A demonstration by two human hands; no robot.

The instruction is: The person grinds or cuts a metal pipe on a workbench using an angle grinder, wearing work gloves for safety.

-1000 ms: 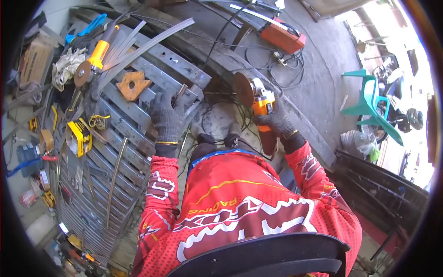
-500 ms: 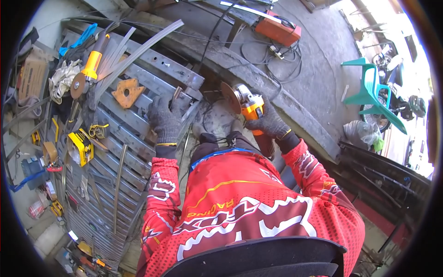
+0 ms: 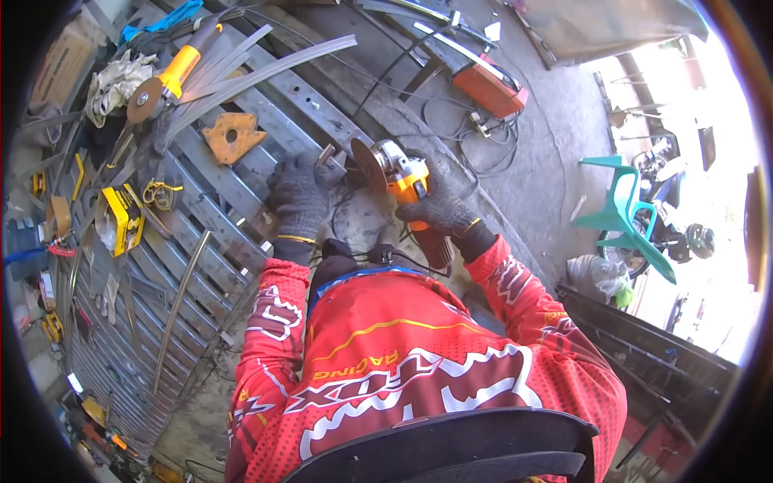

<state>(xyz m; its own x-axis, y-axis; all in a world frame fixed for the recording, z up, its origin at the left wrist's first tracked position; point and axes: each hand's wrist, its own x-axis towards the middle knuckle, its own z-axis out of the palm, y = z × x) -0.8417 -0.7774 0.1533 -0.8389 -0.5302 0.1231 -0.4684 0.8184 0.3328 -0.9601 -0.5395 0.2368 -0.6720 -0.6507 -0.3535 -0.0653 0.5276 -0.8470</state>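
My left hand [image 3: 299, 193], in a dark grey glove, is closed on a small metal piece [image 3: 325, 154] at the edge of the slatted metal table [image 3: 189, 278]. My right hand [image 3: 441, 208], also gloved, grips a yellow angle grinder [image 3: 409, 181]. The grinder's disc [image 3: 370, 167] stands just right of the metal piece; whether they touch I cannot tell. An orange-brown metal plate with a round hole [image 3: 233, 153] lies on the table, up and left of my left hand.
A second yellow grinder [image 3: 179, 71] rests among long metal strips [image 3: 266, 68] at the upper left. A yellow box [image 3: 121, 220] lies on the table. Cables run across the floor to a red machine [image 3: 491, 87]. A green chair [image 3: 622, 211] stands at the right.
The grinder and my right hand have moved left, closer to my left hand and the metal piece. The whole view has also shifted.
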